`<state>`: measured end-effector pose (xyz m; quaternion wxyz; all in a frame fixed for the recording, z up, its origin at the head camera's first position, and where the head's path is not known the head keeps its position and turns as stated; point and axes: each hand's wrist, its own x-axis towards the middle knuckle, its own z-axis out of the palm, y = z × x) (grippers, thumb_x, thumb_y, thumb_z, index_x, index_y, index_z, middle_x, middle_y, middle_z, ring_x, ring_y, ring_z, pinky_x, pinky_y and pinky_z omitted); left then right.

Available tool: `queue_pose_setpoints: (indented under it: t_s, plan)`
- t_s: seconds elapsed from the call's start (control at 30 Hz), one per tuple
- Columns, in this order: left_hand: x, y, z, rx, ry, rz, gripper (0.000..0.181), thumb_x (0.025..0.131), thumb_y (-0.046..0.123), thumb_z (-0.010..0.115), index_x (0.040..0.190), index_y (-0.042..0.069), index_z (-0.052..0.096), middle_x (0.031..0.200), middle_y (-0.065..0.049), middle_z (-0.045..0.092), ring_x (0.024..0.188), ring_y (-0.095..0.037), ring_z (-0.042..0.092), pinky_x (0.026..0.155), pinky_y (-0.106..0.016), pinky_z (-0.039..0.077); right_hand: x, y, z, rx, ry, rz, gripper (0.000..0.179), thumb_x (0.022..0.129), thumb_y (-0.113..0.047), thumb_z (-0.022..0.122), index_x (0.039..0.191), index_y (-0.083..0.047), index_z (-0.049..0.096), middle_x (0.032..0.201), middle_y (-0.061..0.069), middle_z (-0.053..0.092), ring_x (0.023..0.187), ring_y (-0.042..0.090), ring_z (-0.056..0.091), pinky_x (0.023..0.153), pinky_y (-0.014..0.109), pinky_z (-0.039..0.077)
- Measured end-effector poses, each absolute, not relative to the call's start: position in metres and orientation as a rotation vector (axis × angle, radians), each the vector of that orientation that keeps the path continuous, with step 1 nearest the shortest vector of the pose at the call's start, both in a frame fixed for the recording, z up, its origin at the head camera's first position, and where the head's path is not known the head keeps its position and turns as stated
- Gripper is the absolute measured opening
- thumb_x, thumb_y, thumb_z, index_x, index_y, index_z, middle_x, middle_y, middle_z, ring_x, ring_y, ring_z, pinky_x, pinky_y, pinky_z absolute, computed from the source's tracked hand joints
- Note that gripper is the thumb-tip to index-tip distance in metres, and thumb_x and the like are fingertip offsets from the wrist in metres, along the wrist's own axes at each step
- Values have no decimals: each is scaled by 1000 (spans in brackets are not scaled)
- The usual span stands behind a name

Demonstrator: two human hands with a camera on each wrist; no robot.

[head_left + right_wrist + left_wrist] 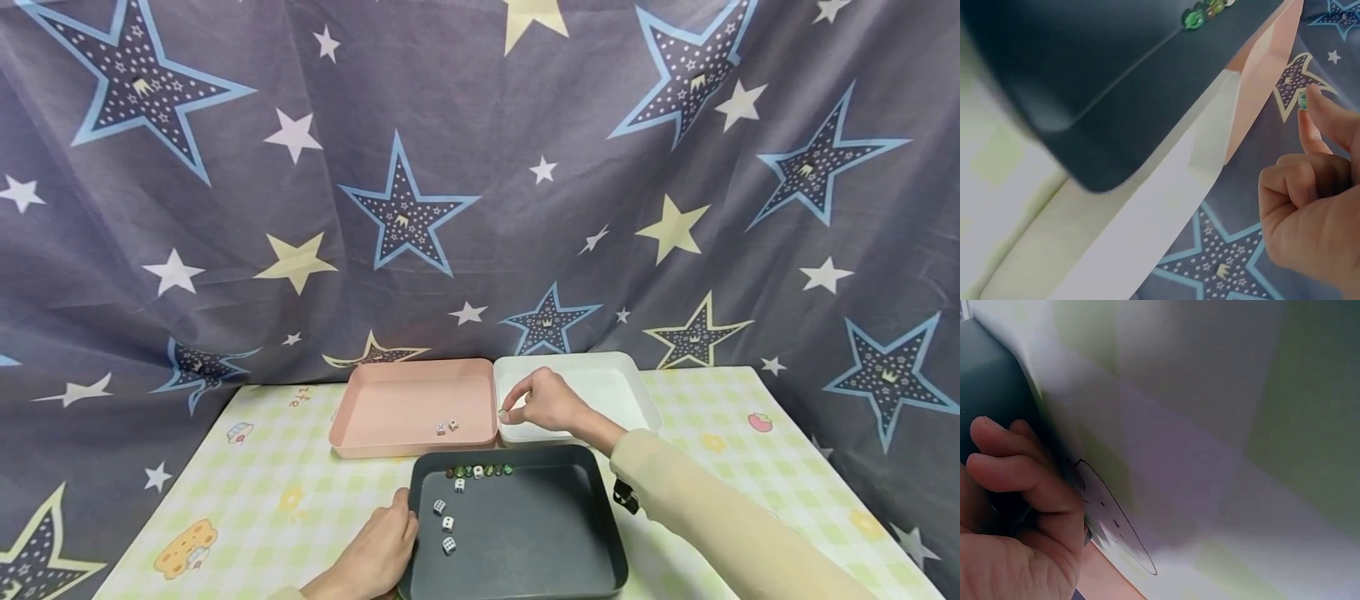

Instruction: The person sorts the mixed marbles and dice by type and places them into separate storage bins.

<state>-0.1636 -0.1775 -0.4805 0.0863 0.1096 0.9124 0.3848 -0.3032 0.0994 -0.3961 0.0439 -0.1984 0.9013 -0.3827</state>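
Observation:
My right hand [547, 402] hangs over the left side of the white tray [626, 392]. Its thumb and forefinger pinch a small green glass marble [1302, 100], plainest in the right wrist view. My left hand [377, 542] grips the left wall of the dark grey tray [525, 537], with curled fingers [1007, 472] against it in the left wrist view. Along that tray's far edge runs a row of green and brownish marbles [489, 471] with a white die [478, 472] among them. Several more white dice [447, 524] lie down its left side.
A pink tray [412, 400] holding two dice [441, 429] stands left of the white one, their sides meeting. Both sit behind the dark tray on a green-checked tablecloth [255, 483]. A star-patterned curtain [480, 233] hangs behind the table.

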Motion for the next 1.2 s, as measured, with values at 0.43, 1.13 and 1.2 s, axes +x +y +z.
queue_pose_setpoints:
  t_s: [0.43, 1.13, 1.2]
  plan:
    - [-165, -182, -480, 325, 2747, 1128, 18, 111, 6, 36, 112, -7, 48, 62, -5, 54, 38, -11, 56, 33, -32, 49, -325, 122, -412, -400, 2823, -1152, 9, 80, -11, 91, 82, -10, 83, 88, 1, 75, 64, 14, 47, 60, 27, 42]
    - [-165, -180, -480, 333, 2766, 1134, 17, 111, 6, 36, 110, -6, 49, 60, -4, 54, 33, -9, 52, 30, -32, 46, -342, 136, -430, -333, 2890, -1057, 11, 78, -12, 93, 81, -8, 82, 93, 4, 78, 74, 17, 54, 71, 29, 47]
    - [-165, -180, -480, 335, 2768, 1130, 17, 111, 6, 37, 111, -6, 49, 60, -4, 54, 34, -9, 52, 31, -31, 46, -343, 135, -432, -330, 2893, -1048, 12, 77, -12, 93, 80, -8, 82, 93, 4, 78, 75, 18, 55, 74, 30, 48]
